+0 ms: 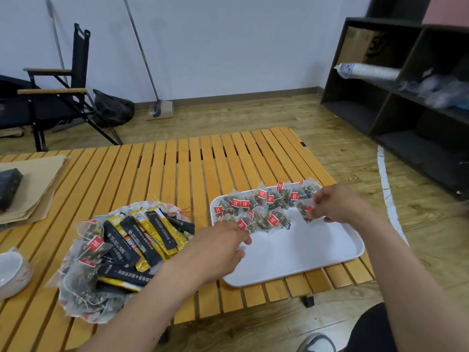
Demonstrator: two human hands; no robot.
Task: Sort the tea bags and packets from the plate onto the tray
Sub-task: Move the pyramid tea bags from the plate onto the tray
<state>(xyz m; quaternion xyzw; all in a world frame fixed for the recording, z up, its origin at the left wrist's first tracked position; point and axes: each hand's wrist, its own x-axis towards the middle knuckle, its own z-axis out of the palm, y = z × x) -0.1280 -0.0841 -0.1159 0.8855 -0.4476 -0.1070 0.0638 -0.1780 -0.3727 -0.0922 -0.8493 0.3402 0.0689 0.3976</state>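
Note:
A patterned plate (pixel 162 208) on the slatted table holds several black and yellow stick packets (pixel 142 240) and mesh tea bags with red tags (pixel 86 252). To its right lies a white tray (pixel 304 255) with rows of several tea bags (pixel 264 207) along its far side. My left hand (pixel 218 250) reaches over the tray's near-left corner, its fingertips at a tea bag (pixel 245 223) in the front row. My right hand (pixel 337 204) pinches a red-tagged tea bag (pixel 305 212) at the tray's far right.
A white bowl (pixel 11 270) sits at the table's left edge. Brown paper bags (pixel 38 181) with a dark packet on top lie at the far left. A black shelf unit (pixel 406 97) stands at the right, a folding chair (pixel 50 97) at the back left.

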